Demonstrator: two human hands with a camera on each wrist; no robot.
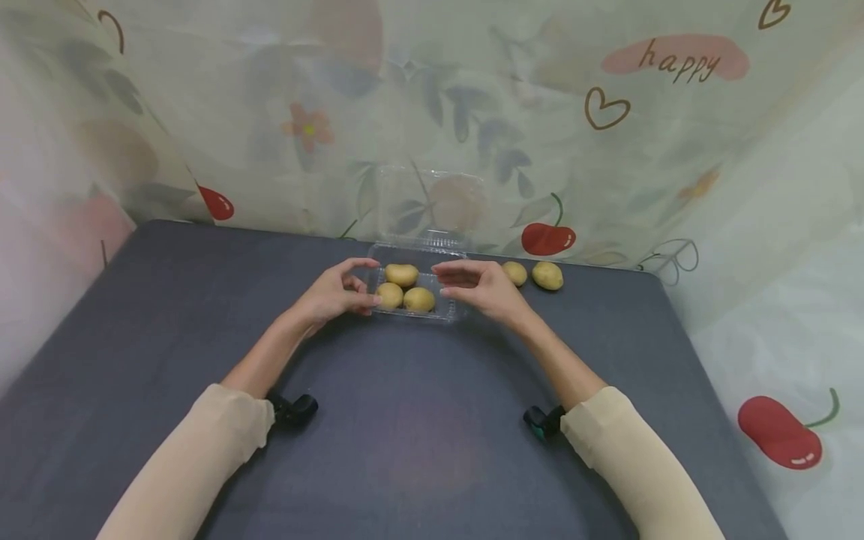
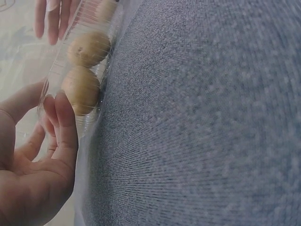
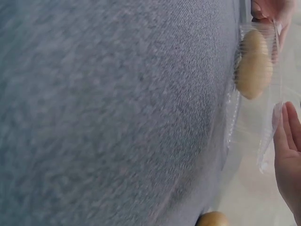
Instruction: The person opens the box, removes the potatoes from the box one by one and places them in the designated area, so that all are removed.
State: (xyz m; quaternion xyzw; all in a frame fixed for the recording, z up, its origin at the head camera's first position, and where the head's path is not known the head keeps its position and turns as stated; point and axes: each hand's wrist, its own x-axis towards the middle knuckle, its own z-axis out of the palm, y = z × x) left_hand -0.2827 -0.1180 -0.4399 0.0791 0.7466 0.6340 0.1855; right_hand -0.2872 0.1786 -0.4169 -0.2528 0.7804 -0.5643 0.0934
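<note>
Three potatoes [image 1: 402, 275] in, you apparently steady the clamshell [image 1: 447, 306]: left grip [image 1: 337, 292] pinching, right grip [image 1: 484, 286] wide; next likely needs loose potatoes [image 1: 547, 276].

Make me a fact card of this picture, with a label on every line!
Box: clear plastic, lid open
Potatoes inside: three
Potatoes outside: two, beyond the right hand
Left hand: at the box's left end
Right hand: at its right end
Table: dark grey
Backdrop: printed with cherries and "happy"
</note>
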